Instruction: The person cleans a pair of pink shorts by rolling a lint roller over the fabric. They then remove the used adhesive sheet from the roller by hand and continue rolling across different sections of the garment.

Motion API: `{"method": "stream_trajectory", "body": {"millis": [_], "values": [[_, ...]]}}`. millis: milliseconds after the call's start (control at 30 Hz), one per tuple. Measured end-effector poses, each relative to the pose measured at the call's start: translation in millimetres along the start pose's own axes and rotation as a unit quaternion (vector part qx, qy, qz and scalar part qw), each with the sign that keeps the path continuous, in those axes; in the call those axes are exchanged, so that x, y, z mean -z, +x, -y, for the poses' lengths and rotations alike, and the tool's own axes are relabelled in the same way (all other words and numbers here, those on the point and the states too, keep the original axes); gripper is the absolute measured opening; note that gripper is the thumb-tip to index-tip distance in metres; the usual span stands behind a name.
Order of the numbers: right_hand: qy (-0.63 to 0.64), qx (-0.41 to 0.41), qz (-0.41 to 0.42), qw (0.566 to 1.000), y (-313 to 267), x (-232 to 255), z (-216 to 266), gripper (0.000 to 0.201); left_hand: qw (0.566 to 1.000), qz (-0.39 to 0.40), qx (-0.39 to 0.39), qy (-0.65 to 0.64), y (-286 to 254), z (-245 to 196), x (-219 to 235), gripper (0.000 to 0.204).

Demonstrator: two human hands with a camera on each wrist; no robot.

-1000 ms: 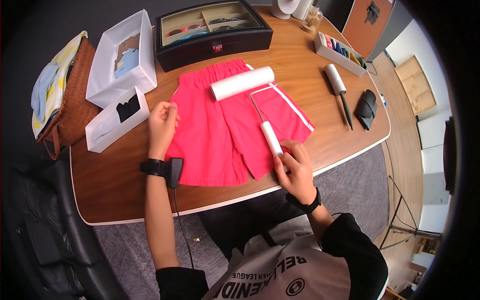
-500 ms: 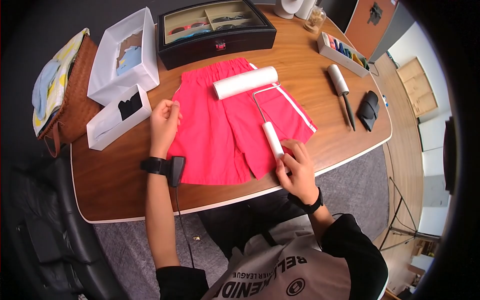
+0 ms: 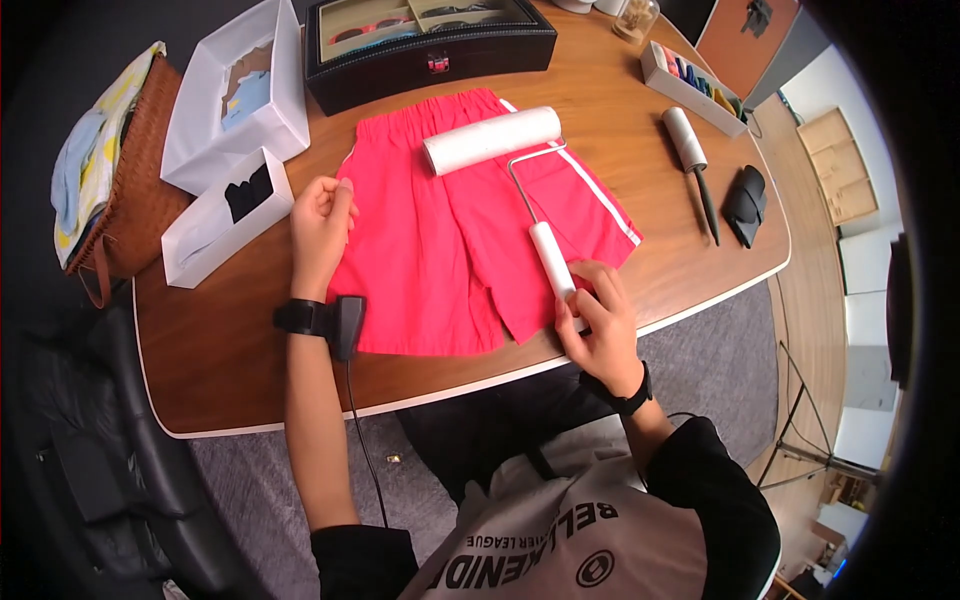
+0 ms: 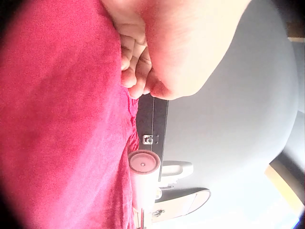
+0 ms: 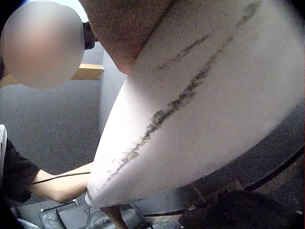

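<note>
Pink shorts [image 3: 420, 235] with white side stripes lie spread on the wooden table. Across their upper part rests the white roll of a large lint roller [image 3: 493, 140], its bent wire leading down to a white handle. My right hand [image 3: 605, 325] grips the lower end of that handle with thumb and fingers, near the table's front edge. At the shorts' left side is my left hand [image 3: 323, 225], its fingers loosely curled by the cloth edge. The left wrist view shows these fingers [image 4: 129, 78] beside the pink fabric. A scuffed white surface [image 5: 190, 129] fills much of the right wrist view.
A black glasses case [image 3: 430, 65] stands behind the shorts. White boxes [image 3: 290, 120] and a wicker basket [image 3: 145, 170] with cloths are at the left. To the right lie a smaller lint roller [image 3: 685, 140], a black pouch [image 3: 745, 205] and a box of coloured items [image 3: 655, 65].
The view has shifted slightly, so the table sits higher in the frame. Both hands, the lint roller and the shorts keep nearly the same places relative to each other.
</note>
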State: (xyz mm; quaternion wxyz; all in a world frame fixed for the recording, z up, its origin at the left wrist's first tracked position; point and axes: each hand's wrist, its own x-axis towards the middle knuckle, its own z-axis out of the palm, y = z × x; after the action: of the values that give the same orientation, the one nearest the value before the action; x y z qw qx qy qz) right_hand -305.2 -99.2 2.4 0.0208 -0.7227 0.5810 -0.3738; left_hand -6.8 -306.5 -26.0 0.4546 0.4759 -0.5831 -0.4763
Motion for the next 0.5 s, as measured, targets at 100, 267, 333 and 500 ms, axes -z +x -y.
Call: {"method": "stream_trajectory", "body": {"millis": [100,267,333,500], "values": [[0.008,0.001,-0.005,1.000,-0.4,-1.5,-0.7,0.014,1.000,0.004,0.002,-0.003,-1.1,-2.6,-0.5,0.022],[0.014,-0.015,0.000,1.000,-0.2,-2.0,1.5,0.013,1.000,0.001,0.007,0.007,-2.0,-5.8,-1.9,0.022],[0.003,-0.014,-0.004,1.000,-0.7,-3.2,0.6,0.011,1.000,0.000,0.008,0.009,-2.1,-6.6,-2.0,0.022],[0.002,-0.031,0.008,0.999,-1.7,-4.1,-0.4,0.009,1.000,-0.001,0.013,0.012,-1.0,-7.0,-1.6,0.021]]}}
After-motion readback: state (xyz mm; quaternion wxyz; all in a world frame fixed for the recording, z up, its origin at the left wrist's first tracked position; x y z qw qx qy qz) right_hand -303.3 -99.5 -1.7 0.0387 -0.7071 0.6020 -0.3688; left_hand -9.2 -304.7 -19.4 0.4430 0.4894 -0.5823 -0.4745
